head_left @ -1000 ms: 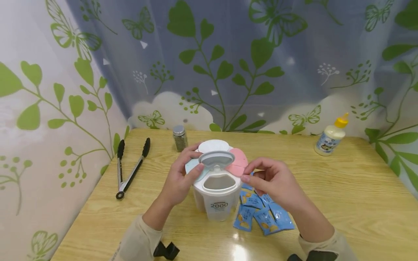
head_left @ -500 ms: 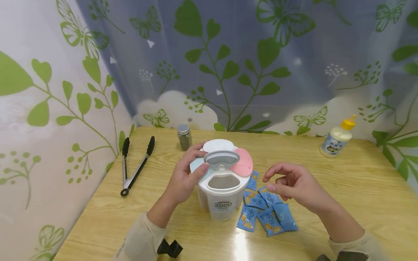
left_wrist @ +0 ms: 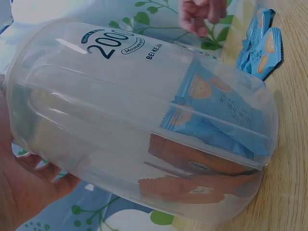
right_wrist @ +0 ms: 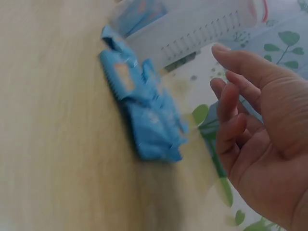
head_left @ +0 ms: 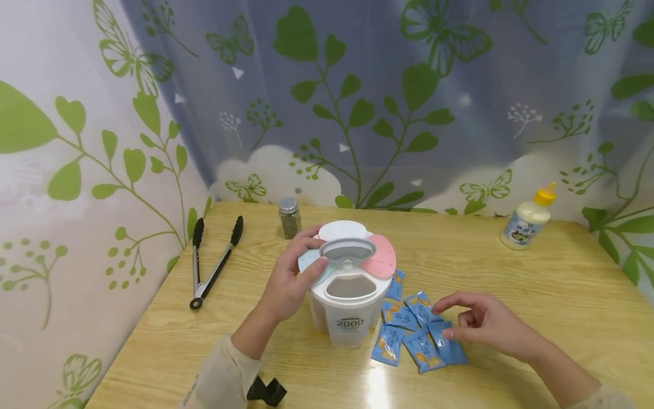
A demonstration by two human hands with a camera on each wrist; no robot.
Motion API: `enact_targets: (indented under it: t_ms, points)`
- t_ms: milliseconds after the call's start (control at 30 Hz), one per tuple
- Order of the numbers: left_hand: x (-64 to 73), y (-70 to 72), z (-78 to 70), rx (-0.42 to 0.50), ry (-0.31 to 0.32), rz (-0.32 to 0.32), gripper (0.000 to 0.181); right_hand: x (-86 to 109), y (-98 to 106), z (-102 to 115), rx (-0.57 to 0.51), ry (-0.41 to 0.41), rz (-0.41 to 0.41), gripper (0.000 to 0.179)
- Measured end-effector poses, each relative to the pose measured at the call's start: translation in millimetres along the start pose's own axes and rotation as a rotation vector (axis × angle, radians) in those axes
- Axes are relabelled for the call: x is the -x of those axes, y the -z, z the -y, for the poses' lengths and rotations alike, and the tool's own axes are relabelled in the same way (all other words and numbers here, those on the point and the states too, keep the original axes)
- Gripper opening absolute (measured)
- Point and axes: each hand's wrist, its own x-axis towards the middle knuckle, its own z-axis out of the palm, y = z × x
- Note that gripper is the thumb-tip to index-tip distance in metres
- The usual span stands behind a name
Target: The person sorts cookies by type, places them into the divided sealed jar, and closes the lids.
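R grip (head_left: pixel 485 325) loosely spread, holding nothing, just apart from blue pkts (head_left: pixel 421 308) on the surface (head_left: pixel 521 301), below & left of it. Pkts prob. light, soft, slippery; contents poss. fragile, so best pinched by crimped ends. L grip (head_left: pixel 287 284) holds tub (head_left: pixel 349 332) by top edge; tub prob. stiff, light.

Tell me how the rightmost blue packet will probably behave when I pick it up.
The rightmost blue packet is probably light, being small. Its shiny, creased wrapper suggests a crinkly, slightly slippery surface that may give when pinched. It lies flat, so rolling seems unlikely, though lifting it could nudge the packets crowded beside it.
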Motion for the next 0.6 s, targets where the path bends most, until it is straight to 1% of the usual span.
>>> enact_targets:
  t_ms: [67, 200, 367, 433, 533, 600]
  points:
    - [0.1, -0.3, -0.1, -0.001, 0.004, 0.001, 0.020, 3.6, 0, -7, 0.002, -0.014, 0.006, 0.040]
    - [0.2, -0.7, -0.4, -0.001, 0.005, 0.001, 0.021, 7.9, -2, -18, 0.010, -0.009, 0.013, 0.044]
    - [0.5, -0.6, -0.8, 0.002, 0.002, 0.006, 0.021, 11.4, -3, -31, 0.080, -0.019, -0.021, 0.046]
    - [0.7, -0.7, -0.8, 0.003, 0.006, 0.007, 0.021, 12.9, -3, -36, 0.128, -0.001, -0.034, 0.046]
    - [0.8, -0.7, -0.6, 0.003, 0.014, 0.005, 0.021, 14.2, -4, -41, 0.203, 0.060, -0.054, 0.046]
    - [0.8, -0.5, -1.0, 0.002, 0.015, 0.003, 0.021, 14.1, -5, -42, 0.246, 0.083, -0.070, 0.045]
